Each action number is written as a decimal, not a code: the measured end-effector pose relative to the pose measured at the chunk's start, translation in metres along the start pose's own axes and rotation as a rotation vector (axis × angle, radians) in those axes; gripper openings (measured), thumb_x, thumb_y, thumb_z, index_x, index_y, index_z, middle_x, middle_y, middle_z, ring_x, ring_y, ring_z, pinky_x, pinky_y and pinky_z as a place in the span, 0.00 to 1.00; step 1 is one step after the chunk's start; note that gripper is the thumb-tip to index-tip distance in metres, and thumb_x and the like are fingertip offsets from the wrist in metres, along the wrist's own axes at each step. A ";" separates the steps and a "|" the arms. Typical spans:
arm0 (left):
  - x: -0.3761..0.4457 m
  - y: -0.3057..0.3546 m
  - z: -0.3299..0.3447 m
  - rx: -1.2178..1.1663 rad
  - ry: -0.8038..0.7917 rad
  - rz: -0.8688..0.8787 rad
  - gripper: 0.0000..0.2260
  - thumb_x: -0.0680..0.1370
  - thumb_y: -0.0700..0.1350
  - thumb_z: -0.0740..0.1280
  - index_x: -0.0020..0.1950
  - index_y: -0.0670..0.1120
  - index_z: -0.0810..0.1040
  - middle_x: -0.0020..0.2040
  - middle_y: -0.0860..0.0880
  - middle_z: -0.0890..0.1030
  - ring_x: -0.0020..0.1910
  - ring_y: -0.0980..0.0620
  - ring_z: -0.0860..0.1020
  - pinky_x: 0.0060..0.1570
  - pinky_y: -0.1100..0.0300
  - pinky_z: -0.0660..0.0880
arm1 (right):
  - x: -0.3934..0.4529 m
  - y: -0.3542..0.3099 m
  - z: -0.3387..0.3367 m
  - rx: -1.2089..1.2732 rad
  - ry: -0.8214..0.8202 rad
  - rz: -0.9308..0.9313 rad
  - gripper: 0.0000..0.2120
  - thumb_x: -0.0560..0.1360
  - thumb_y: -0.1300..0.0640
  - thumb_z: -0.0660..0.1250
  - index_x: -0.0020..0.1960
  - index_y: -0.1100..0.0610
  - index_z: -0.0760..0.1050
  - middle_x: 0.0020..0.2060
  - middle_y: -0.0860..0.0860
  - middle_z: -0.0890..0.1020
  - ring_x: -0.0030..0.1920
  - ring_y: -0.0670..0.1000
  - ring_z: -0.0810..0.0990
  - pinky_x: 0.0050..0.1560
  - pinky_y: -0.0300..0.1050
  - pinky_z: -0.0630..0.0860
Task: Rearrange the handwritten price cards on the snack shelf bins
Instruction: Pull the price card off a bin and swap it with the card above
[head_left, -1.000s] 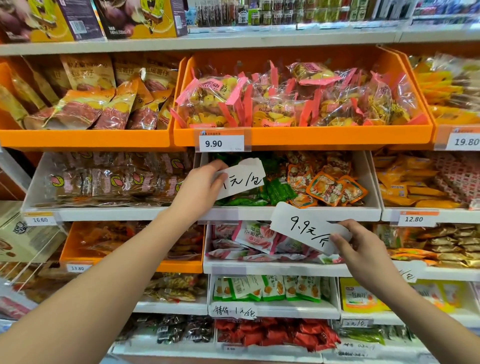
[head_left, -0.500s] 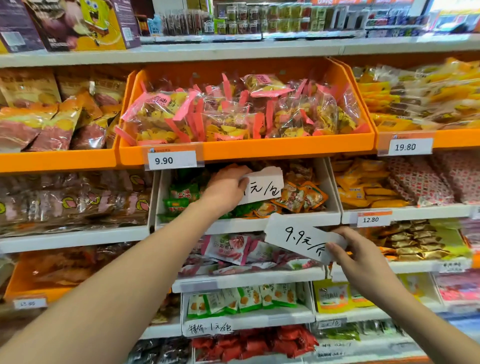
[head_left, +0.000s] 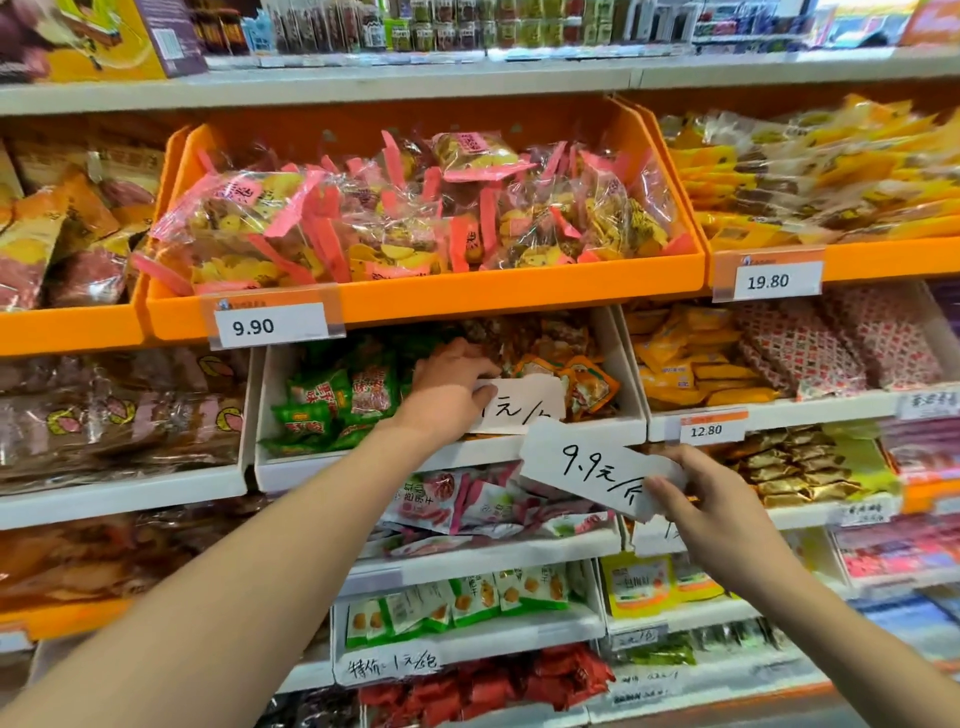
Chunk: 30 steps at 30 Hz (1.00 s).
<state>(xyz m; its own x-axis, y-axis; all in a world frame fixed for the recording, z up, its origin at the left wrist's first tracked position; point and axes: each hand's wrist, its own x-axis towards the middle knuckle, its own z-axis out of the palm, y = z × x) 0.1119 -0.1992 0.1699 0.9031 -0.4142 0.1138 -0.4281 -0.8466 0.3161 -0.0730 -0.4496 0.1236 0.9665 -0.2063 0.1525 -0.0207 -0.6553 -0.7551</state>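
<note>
Head view: the left hand (head_left: 449, 387) reaches into the white plastic shelf bin (head_left: 452, 451) on the middle tier, palm down, fingers curled closed over the left end of a white handwritten paper card (head_left: 524, 410). This card stands roughly upright inside the bin just behind its front lip, with its long axis running left to right and its written face toward the camera; the hand covers the first characters. The left forearm extends diagonally from the lower left corner up to the bin.

The right hand (head_left: 711, 501) is closed in a pinch, thumb on the front face, on the right end of a second white handwritten card reading "9.9" (head_left: 597, 473). This card is held in the air in front of the bin's front lip and the tier below. Its long axis tilts, upper left to lower right, and its writing faces the camera. Its upper left corner overlaps the lower right corner of the first card in the picture; whether they touch cannot be told. The right forearm rises from the lower right corner.

Green and orange snack packets (head_left: 332, 400) fill the white bin. Directly above sits an orange plastic bin (head_left: 519, 293) of pink-sealed clear bags, carrying a printed "9.90" price tag (head_left: 272, 325). Printed tags reading "12.80" (head_left: 709, 428) and "19.80" (head_left: 768, 280) mark bins to the right.
</note>
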 end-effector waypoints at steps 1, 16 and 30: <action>-0.001 0.000 0.000 0.008 0.004 -0.005 0.15 0.82 0.51 0.65 0.68 0.54 0.79 0.70 0.45 0.71 0.69 0.41 0.69 0.68 0.47 0.65 | 0.001 -0.001 0.001 0.006 -0.003 0.000 0.04 0.82 0.57 0.67 0.53 0.48 0.78 0.45 0.43 0.84 0.38 0.36 0.79 0.33 0.30 0.70; 0.011 -0.012 0.004 0.149 0.160 -0.134 0.11 0.82 0.54 0.63 0.58 0.48 0.75 0.62 0.45 0.76 0.64 0.41 0.71 0.62 0.47 0.66 | 0.011 -0.017 0.010 0.039 0.011 0.012 0.04 0.82 0.55 0.67 0.53 0.46 0.77 0.46 0.42 0.84 0.45 0.45 0.82 0.43 0.51 0.80; -0.033 -0.034 -0.003 0.146 0.204 0.066 0.18 0.84 0.52 0.54 0.67 0.51 0.79 0.68 0.50 0.79 0.66 0.45 0.73 0.64 0.49 0.63 | 0.013 -0.027 0.024 0.051 -0.007 0.012 0.05 0.82 0.55 0.67 0.52 0.44 0.77 0.47 0.44 0.85 0.46 0.48 0.85 0.45 0.59 0.83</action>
<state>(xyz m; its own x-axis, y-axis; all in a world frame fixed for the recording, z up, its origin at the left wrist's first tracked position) 0.0970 -0.1557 0.1579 0.8547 -0.4070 0.3222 -0.4739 -0.8652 0.1642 -0.0542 -0.4175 0.1307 0.9682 -0.2086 0.1384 -0.0198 -0.6148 -0.7884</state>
